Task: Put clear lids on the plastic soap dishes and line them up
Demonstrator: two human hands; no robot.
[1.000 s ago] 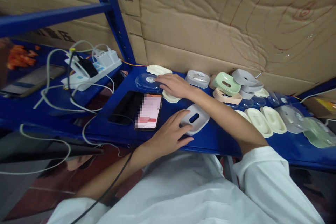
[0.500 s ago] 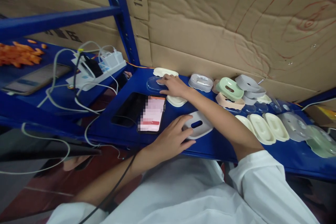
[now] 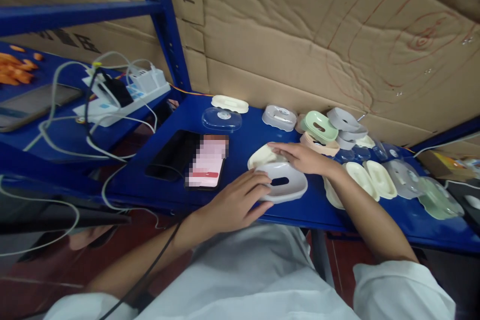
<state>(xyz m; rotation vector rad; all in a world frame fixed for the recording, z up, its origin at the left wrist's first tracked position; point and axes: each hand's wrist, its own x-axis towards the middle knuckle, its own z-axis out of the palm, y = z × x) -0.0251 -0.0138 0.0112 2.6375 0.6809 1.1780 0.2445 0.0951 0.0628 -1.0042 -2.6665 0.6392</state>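
My left hand (image 3: pixel 238 199) grips the left end of a pale grey oval soap dish shell (image 3: pixel 292 191) with a long slot in its middle, tilted up at the table's near edge. Just behind it, a cream oval soap dish base (image 3: pixel 258 156) overlaps the shell. My right hand (image 3: pixel 305 157) has its fingers closed on the far right edge of that cream base; its thumb is partly hidden. Beyond lie a clear oval lid (image 3: pixel 221 119) with a round sticker and another cream piece (image 3: pixel 230 104).
A phone (image 3: pixel 208 162) with a lit screen lies left of my hands, beside a black case (image 3: pixel 168 157). Green, peach and grey shells are stacked around a green shell (image 3: pixel 320 126). Cream trays (image 3: pixel 360 180) and clear-lidded dishes (image 3: pixel 438 197) line the right. Cables trail from a power strip (image 3: pixel 123 105).
My right hand has come back from the clear lid toward me and to the right, now on the cream base. The cream base and grey shell now overlap.
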